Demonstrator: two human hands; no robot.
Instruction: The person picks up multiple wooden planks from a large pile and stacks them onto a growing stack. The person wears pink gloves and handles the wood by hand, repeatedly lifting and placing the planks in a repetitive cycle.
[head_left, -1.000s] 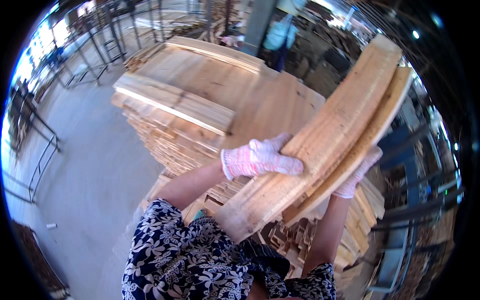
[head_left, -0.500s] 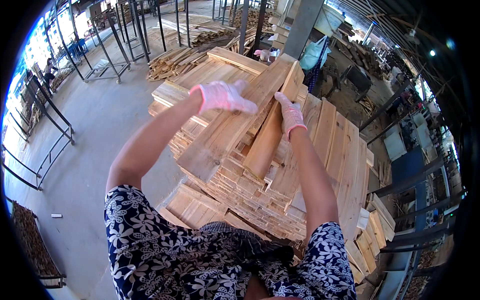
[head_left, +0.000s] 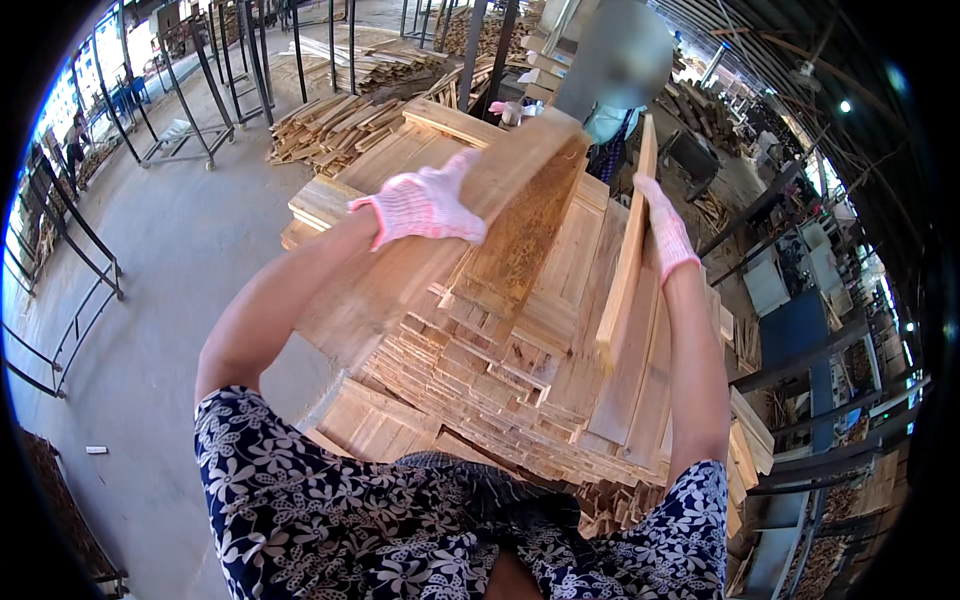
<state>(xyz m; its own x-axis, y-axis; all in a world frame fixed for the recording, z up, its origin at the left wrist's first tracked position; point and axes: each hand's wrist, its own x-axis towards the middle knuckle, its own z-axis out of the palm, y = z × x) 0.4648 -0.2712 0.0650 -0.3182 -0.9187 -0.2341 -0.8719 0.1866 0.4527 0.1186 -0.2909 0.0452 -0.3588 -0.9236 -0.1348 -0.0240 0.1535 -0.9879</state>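
Parting from the wide board (head_left: 505, 178), the narrow board (head_left: 630, 250) now tilts farther right above the stack (head_left: 450, 365), grasped by fingers of the right hand (head_left: 667, 228), so each is handled separately. The left hand (head_left: 420, 207) spreads over the wide board, grip unclear.

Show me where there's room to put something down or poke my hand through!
The grey floor has a bare stretch between the metal racks and the plank stack. A hand might fit between the rough brown wood and the narrow board in the right hand. It's crowded around the left hand, with boards beneath.
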